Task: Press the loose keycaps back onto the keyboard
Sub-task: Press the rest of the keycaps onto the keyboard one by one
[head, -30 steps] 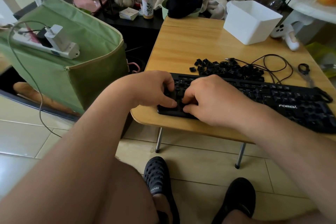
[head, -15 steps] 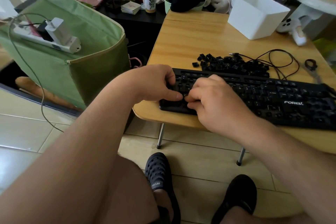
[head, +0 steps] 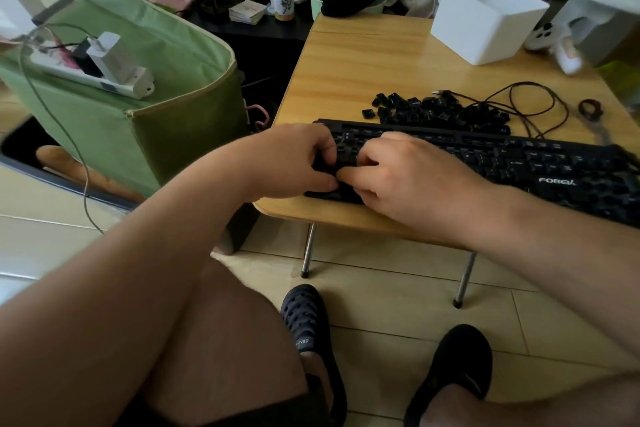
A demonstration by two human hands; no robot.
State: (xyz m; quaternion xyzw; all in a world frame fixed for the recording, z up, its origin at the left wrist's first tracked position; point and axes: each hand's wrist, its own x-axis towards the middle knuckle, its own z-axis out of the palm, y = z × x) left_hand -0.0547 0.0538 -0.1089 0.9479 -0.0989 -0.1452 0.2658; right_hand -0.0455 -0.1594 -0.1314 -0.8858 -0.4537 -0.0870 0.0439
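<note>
Left grip (head: 298,159) and right grip (head: 398,177) curled, pressing keyboard (head: 519,163) left end, grasped item indiscernible, loose keycaps (head: 440,111) at 12 o'clock on worktop (head: 363,73).

— What is lying on the bench (head: 353,69)?
— A black keyboard (head: 519,163) is sitting along its near edge, with a pile of loose keycaps (head: 446,113) just behind it and a white box (head: 485,24) standing near the far right corner.
— And the hands?
— The left hand (head: 294,159) and right hand (head: 408,177) are both resting on the keyboard's left end, fingers (head: 349,174) curling down and meeting over the keys.
</note>
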